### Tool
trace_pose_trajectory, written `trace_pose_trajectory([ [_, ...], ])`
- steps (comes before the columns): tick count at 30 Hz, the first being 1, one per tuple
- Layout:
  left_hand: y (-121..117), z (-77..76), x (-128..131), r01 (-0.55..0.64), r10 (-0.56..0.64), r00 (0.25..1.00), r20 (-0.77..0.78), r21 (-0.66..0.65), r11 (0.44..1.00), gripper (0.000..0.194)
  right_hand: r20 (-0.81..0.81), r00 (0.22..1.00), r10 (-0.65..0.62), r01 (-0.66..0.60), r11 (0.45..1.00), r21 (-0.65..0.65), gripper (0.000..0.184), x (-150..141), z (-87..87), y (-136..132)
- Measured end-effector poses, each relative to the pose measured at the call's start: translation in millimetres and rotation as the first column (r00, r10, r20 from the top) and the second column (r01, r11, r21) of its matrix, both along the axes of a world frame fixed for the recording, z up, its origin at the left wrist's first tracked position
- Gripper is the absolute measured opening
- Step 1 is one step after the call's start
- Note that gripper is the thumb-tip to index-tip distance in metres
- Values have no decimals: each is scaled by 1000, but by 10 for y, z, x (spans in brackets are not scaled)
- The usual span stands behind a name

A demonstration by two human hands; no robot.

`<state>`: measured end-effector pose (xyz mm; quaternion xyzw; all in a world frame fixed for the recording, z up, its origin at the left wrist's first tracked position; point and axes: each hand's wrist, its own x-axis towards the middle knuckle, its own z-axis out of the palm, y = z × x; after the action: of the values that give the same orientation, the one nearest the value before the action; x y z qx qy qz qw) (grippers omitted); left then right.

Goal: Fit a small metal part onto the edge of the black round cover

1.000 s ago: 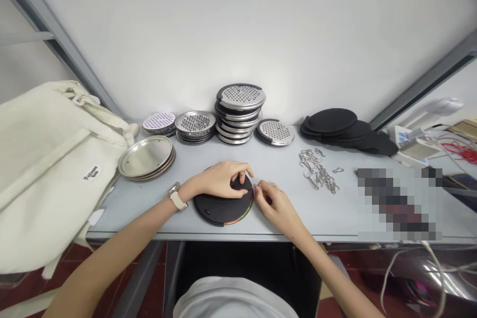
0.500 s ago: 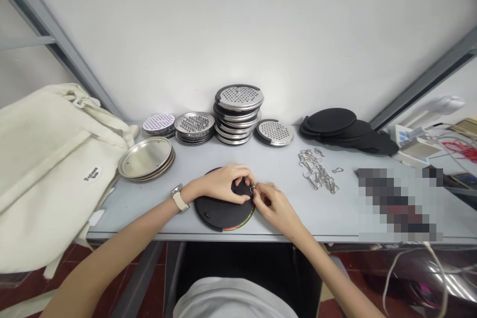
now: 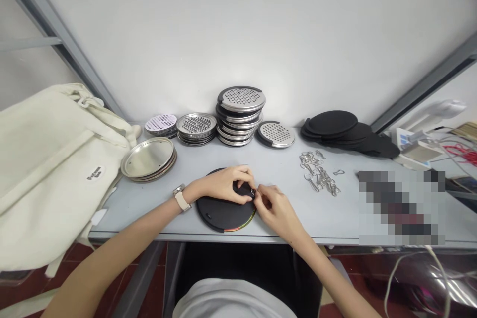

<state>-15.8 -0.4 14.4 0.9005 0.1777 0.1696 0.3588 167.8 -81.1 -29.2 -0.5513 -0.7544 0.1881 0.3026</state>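
A round black disc (image 3: 223,211) with a thin red-to-green edge at its lower right lies flat on the table before me. My left hand (image 3: 227,184) lies across it, fingers curled, thumb and fingertips gripping near its right edge. There a small metal ring (image 3: 253,192) shows between my two hands. My right hand (image 3: 274,206) is closed in a pinch at that ring, on a small metal clasp mostly hidden by the fingertips. Loose metal clasps with rings (image 3: 318,174) lie in a pile to the right of my hands.
Behind stand a tall stack of round graters (image 3: 240,117), a lower grater stack (image 3: 196,129) and a single grater (image 3: 276,134). Plain metal discs (image 3: 149,158) are at left, beside a cream bag (image 3: 55,169). Black discs (image 3: 333,123) lie back right; a blurred patch (image 3: 400,208) covers something nearer.
The view has shifted slightly. My right fingertips have closed in at the disc's edge, and the ring now shows more clearly between my hands. The disc stays in place.
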Motion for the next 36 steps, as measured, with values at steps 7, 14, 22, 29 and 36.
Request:
trace_pose_trajectory([
  [7,6,-11,-15,1,-1,1000,-8,-22,1000,18,-34,998,46,-49,993,-109,22,62,69,-30],
  [14,8,-21,-15,6,-6,1000,6,-48,999,19,-49,996,72,-75,995,-69,25,80,21,-60],
  [22,23,-57,-14,13,-12,1000,18,-60,998,19,76,992,103,-103,995,7,26,77,7,-67],
  [29,24,-76,-11,24,-22,999,32,-47,999,19,184,976,117,-132,988,74,23,72,-32,-53],
  [36,17,-79,-18,17,-17,1000,11,-34,999,20,280,959,39,-99,974,203,24,59,-100,-73],
])
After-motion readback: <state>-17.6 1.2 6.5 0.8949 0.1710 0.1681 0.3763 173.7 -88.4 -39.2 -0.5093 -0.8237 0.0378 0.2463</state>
